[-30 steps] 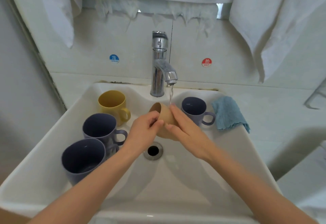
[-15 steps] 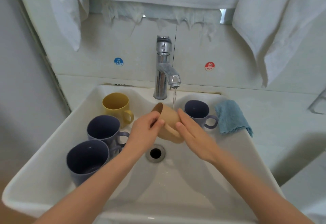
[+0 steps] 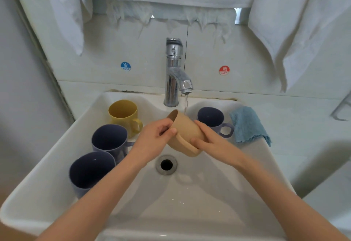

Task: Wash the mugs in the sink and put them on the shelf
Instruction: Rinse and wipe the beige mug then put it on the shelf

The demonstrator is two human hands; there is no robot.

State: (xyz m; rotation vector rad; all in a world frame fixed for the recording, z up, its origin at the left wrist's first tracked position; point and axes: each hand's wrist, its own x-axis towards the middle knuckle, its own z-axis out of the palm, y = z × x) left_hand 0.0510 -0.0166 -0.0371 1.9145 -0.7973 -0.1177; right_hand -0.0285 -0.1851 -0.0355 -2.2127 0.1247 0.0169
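Rinsing under way at the basin: I hold the tan mug (image 3: 187,132) on its side over the drain (image 3: 166,164), its mouth turned to the left and the thin stream (image 3: 185,105) from the tap (image 3: 173,73) landing on its upper wall. In the past second I have rolled it in my grip, so the handle, hidden a second ago, now hangs underneath facing me. By my reckoning the outside is getting water all round and this mug is close to rinsed.

My left hand (image 3: 153,138) is curled at the rim, thumb and fingers pinching its edge. My right hand (image 3: 212,142) wraps the bottom end, fingers over the top and thumb beside the handle.

The count stands at five mugs in the sink (image 3: 190,202). One is the tan mug in my hands. One is the yellow mug (image 3: 123,115), upright at the back left. Three are purple: two (image 3: 109,140) (image 3: 89,172) down the left side, one (image 3: 210,117) right of the tap. All four wait unwashed, as I judge it. One blue cloth (image 3: 247,124) lies on the right ledge. There are two tap stickers, cold (image 3: 125,66) and hot (image 3: 224,70). No shelf is in view.
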